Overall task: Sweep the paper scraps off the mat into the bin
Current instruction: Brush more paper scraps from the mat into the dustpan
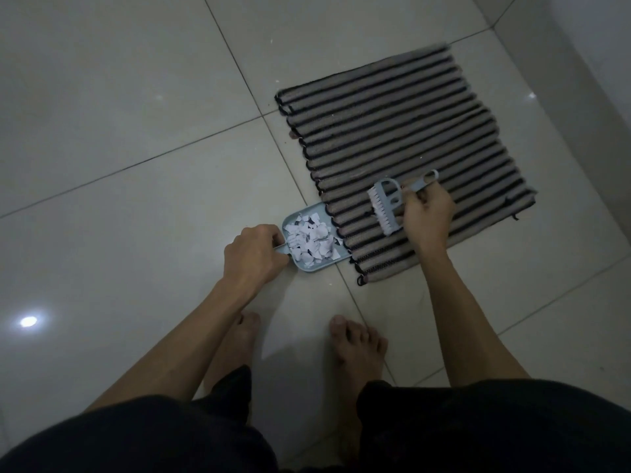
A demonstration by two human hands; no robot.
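Note:
A beige mat with black stripes lies on the tiled floor. A small light-blue dustpan rests on the floor with its open edge against the mat's left border. A heap of white paper scraps fills the pan. My left hand grips the dustpan's handle. My right hand holds the handle of a small light-blue brush, whose white bristles sit on the mat's near-left part, just right of the pan. No bin is in view.
My two bare feet stand on the glossy white tiles just below the pan and mat. A wall runs along the right, beyond the mat. Dark shorts fill the bottom of the view.

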